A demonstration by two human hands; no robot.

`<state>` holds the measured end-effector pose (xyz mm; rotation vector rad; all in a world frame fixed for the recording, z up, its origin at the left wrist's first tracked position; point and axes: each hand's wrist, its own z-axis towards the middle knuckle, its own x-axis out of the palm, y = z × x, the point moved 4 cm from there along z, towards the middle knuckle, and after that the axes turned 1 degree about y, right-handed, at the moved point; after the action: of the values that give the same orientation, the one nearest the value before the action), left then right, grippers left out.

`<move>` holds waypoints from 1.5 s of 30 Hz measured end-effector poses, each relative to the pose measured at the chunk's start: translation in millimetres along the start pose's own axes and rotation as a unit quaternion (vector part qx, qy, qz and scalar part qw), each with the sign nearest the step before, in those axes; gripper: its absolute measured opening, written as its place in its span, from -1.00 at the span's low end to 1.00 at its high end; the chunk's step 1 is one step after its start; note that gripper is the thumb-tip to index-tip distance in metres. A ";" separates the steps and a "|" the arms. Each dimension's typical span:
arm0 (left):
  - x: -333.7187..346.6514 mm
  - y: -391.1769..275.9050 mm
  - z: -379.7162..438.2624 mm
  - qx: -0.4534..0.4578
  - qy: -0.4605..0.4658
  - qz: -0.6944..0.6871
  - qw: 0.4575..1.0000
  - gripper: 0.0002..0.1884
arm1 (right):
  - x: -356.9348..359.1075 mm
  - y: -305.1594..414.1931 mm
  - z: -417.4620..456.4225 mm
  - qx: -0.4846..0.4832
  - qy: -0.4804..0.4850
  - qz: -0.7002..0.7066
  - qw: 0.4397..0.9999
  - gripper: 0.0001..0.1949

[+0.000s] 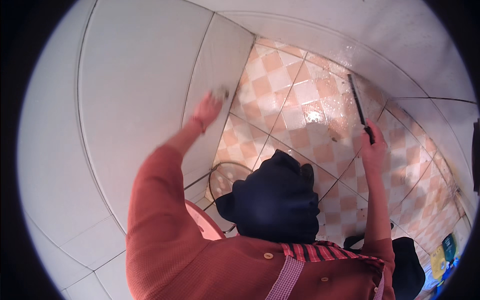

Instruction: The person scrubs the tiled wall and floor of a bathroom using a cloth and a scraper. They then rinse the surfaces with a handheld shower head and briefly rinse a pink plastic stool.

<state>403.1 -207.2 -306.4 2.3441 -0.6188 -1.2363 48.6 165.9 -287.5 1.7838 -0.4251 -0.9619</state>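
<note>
At the white tiled wall [150, 63], my left hand [207, 109] is stretched out with a small greyish pad or scrubber [222, 92] in its fingers. The hand and pad are blurred, and I cannot tell whether the pad touches the tile. My right hand [374, 152] grips the black handle of a long, narrow, dark-edged tool [358, 99], possibly a knife or a thin brush. Its tip points away from me, towards the base of the far wall. Beneath it, the orange-and-white checkered floor [300, 90] looks wet, with glare and droplets.
A pink plastic basin [204, 221] stands by my left side, partly hidden by my sleeve. Near it a thin dark hose or cable [213, 187] loops over the floor. Colourful packages [442, 258] lie at the lower right. A dark object [475, 155] shows at the right rim.
</note>
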 end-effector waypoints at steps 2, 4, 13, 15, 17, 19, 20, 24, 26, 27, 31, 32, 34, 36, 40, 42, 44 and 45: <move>-60.6 56.8 73.9 -0.040 -0.058 0.025 0.997 -0.73 | -11.7 -12.2 -6.4 0.014 -0.022 -0.004 1.000 -0.71; -79.7 101.9 126.4 -0.104 -0.067 0.007 0.992 -0.77 | -9.6 -3.4 -7.2 0.024 -0.010 -0.009 1.000 -0.72; 29.5 -50.2 24.4 0.013 0.037 -0.017 0.999 -0.62 | -8.5 11.9 -12.8 0.039 0.003 -0.006 0.999 -0.75; 38.7 -11.8 65.3 0.005 0.090 -0.025 0.996 -0.64 | -6.2 9.3 -20.9 0.061 0.017 0.010 0.998 -0.75; -44.5 59.7 122.6 -0.057 -0.053 0.046 0.996 -0.71 | -7.2 -2.4 -29.4 0.059 0.009 0.015 0.998 -0.75; -79.5 96.2 146.6 -0.085 -0.104 0.078 0.988 -0.72 | -2.7 8.9 -27.8 0.065 0.040 -0.005 0.997 -0.72; -84.9 99.5 155.8 -0.097 -0.108 0.082 0.986 -0.72 | -2.3 13.4 -23.6 0.067 0.049 -0.018 0.996 -0.71; -24.7 23.6 113.8 -0.009 0.075 0.047 0.996 -0.73 | -0.9 24.3 -16.7 0.018 0.012 0.003 1.000 -0.76; 27.5 -35.5 54.1 -0.006 0.093 -0.027 0.995 -0.60 | 0.9 27.6 -12.6 0.000 0.007 0.009 1.000 -0.77; 10.4 -44.3 37.3 -0.025 -0.044 0.014 0.999 -0.55 | -1.3 27.2 -14.2 0.003 0.006 0.005 1.000 -0.77; -17.1 18.5 114.9 -0.051 0.088 0.004 0.995 -0.61 | -4.1 20.2 -24.1 0.028 0.017 -0.009 0.999 -0.77; -39.0 46.6 145.2 -0.072 0.081 0.005 0.994 -0.63 | -2.7 20.1 -25.3 0.026 0.020 -0.016 0.999 -0.77; -54.2 76.4 172.3 -0.100 0.042 0.029 0.994 -0.66 | 0.6 21.1 -23.8 0.013 0.024 -0.018 0.999 -0.77; -56.6 81.5 183.2 -0.108 -0.031 0.068 0.991 -0.68 | 0.0 24.7 -18.2 -0.003 0.022 -0.017 1.000 -0.76; 14.3 -2.8 132.2 -0.043 0.098 -0.009 0.994 -0.59 | -2.2 29.2 -13.7 0.031 0.003 0.006 0.999 -0.76; 16.0 -0.1 116.6 -0.044 -0.056 0.023 0.997 -0.59 | -1.7 31.1 -14.6 0.017 0.007 -0.006 1.000 -0.76; -17.1 15.6 142.9 -0.042 0.086 -0.037 0.995 -0.60 | -10.2 22.6 -23.0 0.024 -0.002 0.001 1.000 -0.76; -40.4 35.1 166.8 -0.041 0.168 -0.054 0.983 -0.61 | -10.5 18.9 -25.3 0.028 -0.010 0.005 1.000 -0.75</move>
<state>235.7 -238.8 -347.0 2.4637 -0.3253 -0.8594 64.4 180.6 -262.2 1.8210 -0.4778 -0.9704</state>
